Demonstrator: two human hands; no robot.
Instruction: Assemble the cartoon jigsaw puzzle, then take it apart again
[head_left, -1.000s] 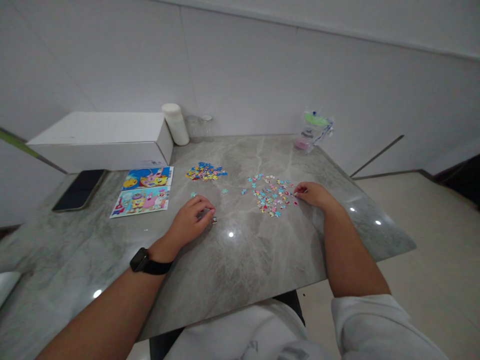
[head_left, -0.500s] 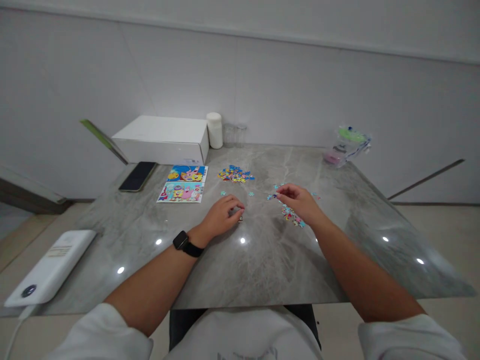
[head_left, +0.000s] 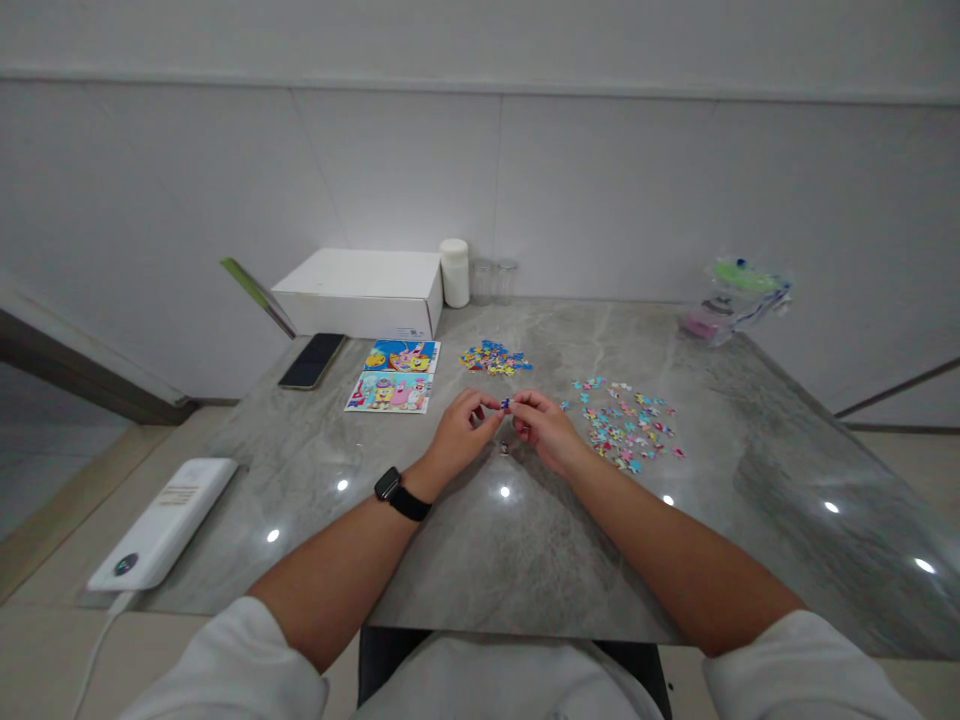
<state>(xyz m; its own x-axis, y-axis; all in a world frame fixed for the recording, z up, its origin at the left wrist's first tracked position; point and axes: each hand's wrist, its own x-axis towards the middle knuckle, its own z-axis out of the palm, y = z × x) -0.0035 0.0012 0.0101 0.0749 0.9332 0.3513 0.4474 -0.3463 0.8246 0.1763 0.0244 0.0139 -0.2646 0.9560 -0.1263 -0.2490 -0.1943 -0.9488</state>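
A small dark blue jigsaw puzzle piece [head_left: 506, 404] is held between the fingertips of both hands, just above the table. My left hand [head_left: 466, 428], the watch on its wrist, pinches it from the left. From the other side my right hand [head_left: 549, 430] grips it with thumb and forefinger. Below the fingers lies a small piece [head_left: 504, 450] on the table, too small to make out well. Loose pastel puzzle pieces [head_left: 630, 425] are spread to the right of my right hand. A pile of blue and yellow pieces [head_left: 495, 357] sits beyond both hands.
Two cartoon picture cards [head_left: 388, 392] lie left of the pile, beside a phone [head_left: 312, 361]. Along the back stand a white box [head_left: 360, 290], a white bottle [head_left: 454, 273] and glass jars [head_left: 495, 283]. A plastic bag [head_left: 731, 302] is far right; a white power bank [head_left: 165, 522] is near left.
My right hand has moved left from the pastel pieces, bringing the dark blue piece to my left hand. Both hands now meet at it. The view has shifted slightly.
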